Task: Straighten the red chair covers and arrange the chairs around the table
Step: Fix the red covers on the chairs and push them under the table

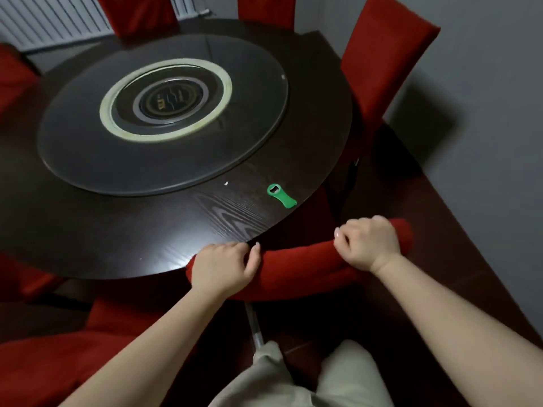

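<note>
A chair in a red cover (296,261) stands right in front of me, its backrest top close against the edge of the round dark wooden table (241,221). My left hand (224,267) grips the left end of the backrest top. My right hand (367,242) grips its right end, fingers curled over the red fabric. Another red-covered chair (388,63) stands at the table's right side, its tall back upright. More red chairs show at the far side (138,13), at the left (14,80) and at the lower left (47,368).
A glass turntable (164,113) covers the middle of the table. A green bottle opener (281,195) lies near the table's near edge. A grey wall (484,113) runs close on the right. A radiator (50,19) is at the back left. A metal pole (254,327) stands below the chair.
</note>
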`<state>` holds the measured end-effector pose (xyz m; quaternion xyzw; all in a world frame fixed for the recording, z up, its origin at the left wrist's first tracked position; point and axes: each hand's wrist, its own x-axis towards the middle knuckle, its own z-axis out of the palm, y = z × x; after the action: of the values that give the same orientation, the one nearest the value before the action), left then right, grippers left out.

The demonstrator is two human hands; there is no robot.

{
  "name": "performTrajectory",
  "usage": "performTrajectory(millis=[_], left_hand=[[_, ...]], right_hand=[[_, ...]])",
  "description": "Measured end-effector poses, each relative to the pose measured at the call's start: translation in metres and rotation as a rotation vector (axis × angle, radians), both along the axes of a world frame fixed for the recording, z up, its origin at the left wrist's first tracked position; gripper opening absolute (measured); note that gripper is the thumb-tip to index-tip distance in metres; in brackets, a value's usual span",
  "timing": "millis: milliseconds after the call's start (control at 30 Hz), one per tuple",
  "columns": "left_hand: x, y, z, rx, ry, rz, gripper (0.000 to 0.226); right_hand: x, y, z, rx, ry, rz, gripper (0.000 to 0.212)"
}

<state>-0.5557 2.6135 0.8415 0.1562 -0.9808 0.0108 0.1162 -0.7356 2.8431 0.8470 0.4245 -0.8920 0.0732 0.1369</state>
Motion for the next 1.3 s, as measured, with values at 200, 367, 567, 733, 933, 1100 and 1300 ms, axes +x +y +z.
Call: performTrajectory(millis=[200, 367, 567, 733, 933, 1100, 1300], left_hand=[[-0.041, 0.103, -0.016, 0.071, 0.063, 0.195, 0.055], [-0.083, 0.186, -0.02, 0.066, 0.065, 0.369, 0.053], [-0.116, 0.254, -0.011, 0.118, 0.052, 0.512, 0.046], [-0.127, 0.289, -0.019, 0.151, 0.05, 0.585, 0.05], [-0.139, 0.306, -0.012, 0.156, 0.028, 0.693, 0.045], [-0.175, 0.305, -0.013, 0.193, 0.017, 0.782, 0.048], [-0.214, 0.292, -0.016, 0.154, -0.023, 0.908, 0.053]], right_hand=[[-0.083, 0.057, -0.001, 0.151, -0.055, 0.176, 0.057], [-0.136, 0.125, -0.022, 0.103, -0.065, 0.283, 0.054], [-0.186, 0.159, -0.025, 0.068, -0.013, 0.377, 0.052], [-0.215, 0.175, -0.036, 0.062, 0.034, 0.454, 0.044], [-0.232, 0.166, -0.03, 0.02, 0.09, 0.575, 0.045], [-0.273, 0.145, -0.031, 0.011, 0.079, 0.655, 0.046], [-0.315, 0.114, -0.035, -0.069, 0.104, 0.762, 0.042]])
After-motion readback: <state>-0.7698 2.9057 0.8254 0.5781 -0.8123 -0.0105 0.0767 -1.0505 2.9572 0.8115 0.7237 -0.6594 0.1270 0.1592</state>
